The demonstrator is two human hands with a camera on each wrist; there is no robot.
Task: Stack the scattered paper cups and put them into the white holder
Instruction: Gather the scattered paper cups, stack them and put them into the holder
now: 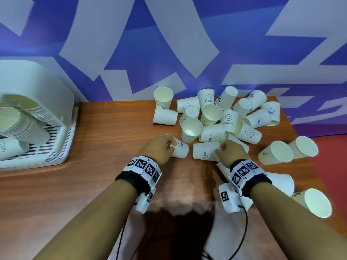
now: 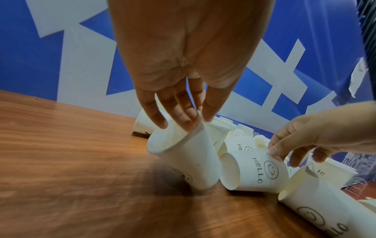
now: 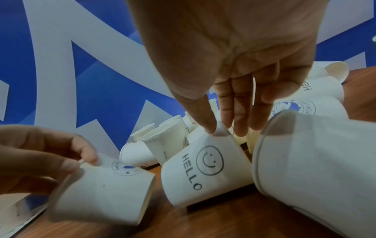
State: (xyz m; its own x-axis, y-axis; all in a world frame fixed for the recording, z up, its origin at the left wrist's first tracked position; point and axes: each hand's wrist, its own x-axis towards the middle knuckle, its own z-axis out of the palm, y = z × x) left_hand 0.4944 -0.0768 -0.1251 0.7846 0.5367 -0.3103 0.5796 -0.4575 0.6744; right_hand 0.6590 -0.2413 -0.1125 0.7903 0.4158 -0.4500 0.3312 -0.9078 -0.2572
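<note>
Several white paper cups lie scattered in a pile point(image 1: 212, 113) on the wooden table. My left hand point(image 1: 171, 143) pinches the rim of a cup with a blue round logo point(image 1: 180, 150), thumb outside and fingers inside point(image 2: 184, 124); the cup point(image 2: 191, 159) stands tilted on the table. My right hand point(image 1: 221, 147) pinches the rim of a cup printed HELLO with a smiley point(image 1: 205, 152), which lies on its side point(image 3: 203, 170) right beside the logo cup point(image 3: 105, 190). The white holder point(image 1: 43, 85) stands at the far left with stacked cups inside.
More loose cups lie to the right point(image 1: 276, 152) and near my right forearm point(image 1: 317, 201), close to the table's right edge by the red floor point(image 1: 332, 166). A blue and white wall point(image 1: 169, 44) backs the table. Bare wood point(image 1: 105, 132) separates the holder from the pile.
</note>
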